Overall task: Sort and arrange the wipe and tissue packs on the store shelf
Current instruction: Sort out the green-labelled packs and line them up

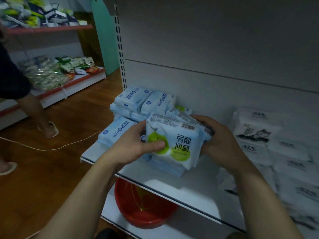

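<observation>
Your left hand [136,145] and right hand [219,142] both grip the bundle of green-dot wipe packs [179,140]: left thumb pressed on the front pack, right fingers curled round the far end. The bundle is tilted over the blue packs [165,167] on the white shelf [155,180]. ZERO packs [143,100] are stacked behind-left, white tissue packs [255,131] to the right. A red basin [143,209] sits one shelf down.
</observation>
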A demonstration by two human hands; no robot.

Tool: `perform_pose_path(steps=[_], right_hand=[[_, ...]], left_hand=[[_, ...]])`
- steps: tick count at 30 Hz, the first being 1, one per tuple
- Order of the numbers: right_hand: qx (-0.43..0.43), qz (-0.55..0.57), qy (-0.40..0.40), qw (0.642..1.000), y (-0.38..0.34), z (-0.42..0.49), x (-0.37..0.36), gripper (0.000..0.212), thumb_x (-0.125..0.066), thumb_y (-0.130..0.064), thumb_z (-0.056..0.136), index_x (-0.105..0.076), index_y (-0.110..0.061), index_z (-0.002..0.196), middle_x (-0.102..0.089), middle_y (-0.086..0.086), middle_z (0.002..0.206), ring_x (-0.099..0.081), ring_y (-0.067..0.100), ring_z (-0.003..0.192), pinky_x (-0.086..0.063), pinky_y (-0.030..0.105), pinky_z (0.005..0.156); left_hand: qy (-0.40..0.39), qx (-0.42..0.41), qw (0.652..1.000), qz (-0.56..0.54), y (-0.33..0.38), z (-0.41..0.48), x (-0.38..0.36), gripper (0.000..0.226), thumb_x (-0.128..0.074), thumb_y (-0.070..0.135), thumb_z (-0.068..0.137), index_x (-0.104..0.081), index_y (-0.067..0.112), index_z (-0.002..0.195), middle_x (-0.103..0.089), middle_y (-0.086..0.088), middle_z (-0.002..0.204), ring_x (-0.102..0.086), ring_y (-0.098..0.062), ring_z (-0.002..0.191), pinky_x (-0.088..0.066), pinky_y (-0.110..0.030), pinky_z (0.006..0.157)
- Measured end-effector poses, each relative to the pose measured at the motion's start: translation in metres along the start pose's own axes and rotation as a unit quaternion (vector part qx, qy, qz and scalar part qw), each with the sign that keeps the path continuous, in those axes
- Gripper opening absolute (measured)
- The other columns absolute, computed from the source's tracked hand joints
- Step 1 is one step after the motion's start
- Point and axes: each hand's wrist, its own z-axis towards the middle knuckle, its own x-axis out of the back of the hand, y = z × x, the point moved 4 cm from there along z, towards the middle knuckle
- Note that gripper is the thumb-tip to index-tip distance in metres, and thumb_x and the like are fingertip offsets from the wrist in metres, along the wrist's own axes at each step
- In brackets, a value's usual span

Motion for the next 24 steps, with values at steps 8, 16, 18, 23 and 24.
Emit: perform_pose_path(steps=[8, 16, 18, 23, 24], right_hand=[[0.033, -0.002, -0.010, 0.999, -0.010, -0.018, 0.029, 0.064, -0.080, -0.003, 0.072, -0.059, -0.034, 0.125, -0.060, -0.010, 0.127, -0.057, 0.003, 0.115, -0.050, 0.032, 0.097], [-0.026, 0.019, -0.025, 0.999, -0.008, -0.039, 0.037, 0.050, -0.065, -0.008, 0.085, -0.060, -0.041, 0.122, -0.060, -0.017, 0.126, -0.055, 0.001, 0.118, -0.051, 0.034, 0.095], [-0.058, 0.081, -0.041, 0.994, -0.011, -0.041, 0.038, 0.044, -0.056, -0.020, 0.082, -0.063, -0.038, 0.121, -0.062, -0.011, 0.127, -0.058, 0.006, 0.115, -0.050, 0.027, 0.090], [-0.061, 0.031, -0.159, 0.985, -0.030, -0.047, 0.047, 0.077, -0.069, -0.064, 0.063, -0.047, -0.044, 0.134, -0.053, -0.024, 0.132, -0.055, -0.003, 0.116, -0.048, 0.021, 0.096], [-0.060, -0.004, -0.191, 0.980, -0.035, -0.047, 0.048, 0.087, -0.073, -0.062, 0.059, -0.040, -0.045, 0.138, -0.049, -0.029, 0.132, -0.054, -0.008, 0.115, -0.048, 0.017, 0.093]], left_hand=[[-0.054, -0.035, 0.998, -0.006, 0.007, 0.002, -0.035, 0.087, -0.087, 0.018, 0.057, -0.041, 0.021, 0.131, -0.066, 0.001, 0.121, -0.064, -0.011, 0.110, -0.053, -0.022, 0.084], [-0.111, -0.012, 0.992, -0.056, 0.006, 0.008, -0.058, 0.123, -0.090, 0.023, 0.049, -0.021, 0.036, 0.150, -0.061, 0.009, 0.132, -0.061, -0.014, 0.117, -0.050, -0.040, 0.099], [-0.108, -0.014, 0.992, -0.065, 0.006, 0.009, -0.060, 0.116, -0.090, 0.021, 0.050, -0.028, 0.036, 0.148, -0.060, 0.006, 0.133, -0.062, -0.017, 0.117, -0.049, -0.044, 0.100], [-0.101, -0.043, 0.994, -0.015, 0.015, 0.014, -0.071, 0.108, -0.092, 0.010, 0.056, -0.037, 0.041, 0.143, -0.056, 0.011, 0.135, -0.063, -0.009, 0.112, -0.054, -0.036, 0.094], [-0.108, -0.052, 0.993, 0.005, 0.017, 0.014, -0.075, 0.109, -0.091, 0.006, 0.058, -0.034, 0.039, 0.145, -0.055, 0.015, 0.133, -0.063, -0.005, 0.111, -0.054, -0.033, 0.092]])
